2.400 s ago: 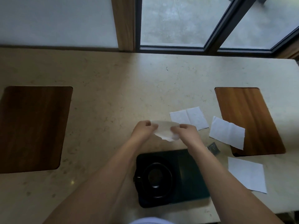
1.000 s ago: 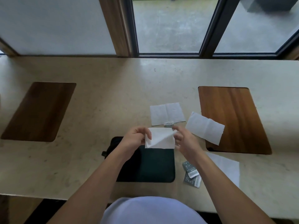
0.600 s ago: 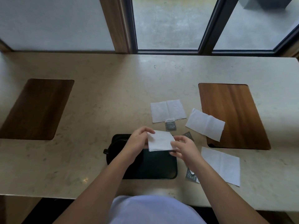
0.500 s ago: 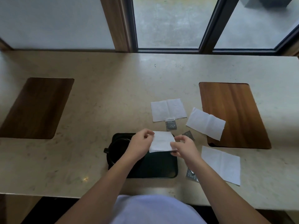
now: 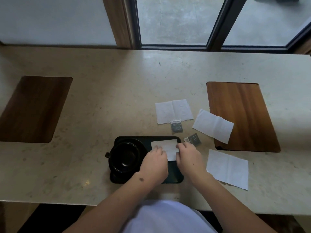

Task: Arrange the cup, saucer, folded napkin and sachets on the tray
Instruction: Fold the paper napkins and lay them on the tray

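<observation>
A black tray lies near the table's front edge. Its left half holds a black cup on a black saucer. A folded white napkin lies flat on the tray's right half. My left hand and my right hand rest on the napkin's near edge, fingers bent down onto it. One grey sachet lies on the table just beyond the tray. Another sachet lies off the tray's far right corner.
Three unfolded white napkins lie on the beige table: one beyond the tray, one overlapping the right wooden inset, one at the near right. Another wooden inset is at the left. Windows run along the back.
The folded napkin has come down from the air onto the tray's right half, and both hands have lowered with it. The camera view has shifted slightly.
</observation>
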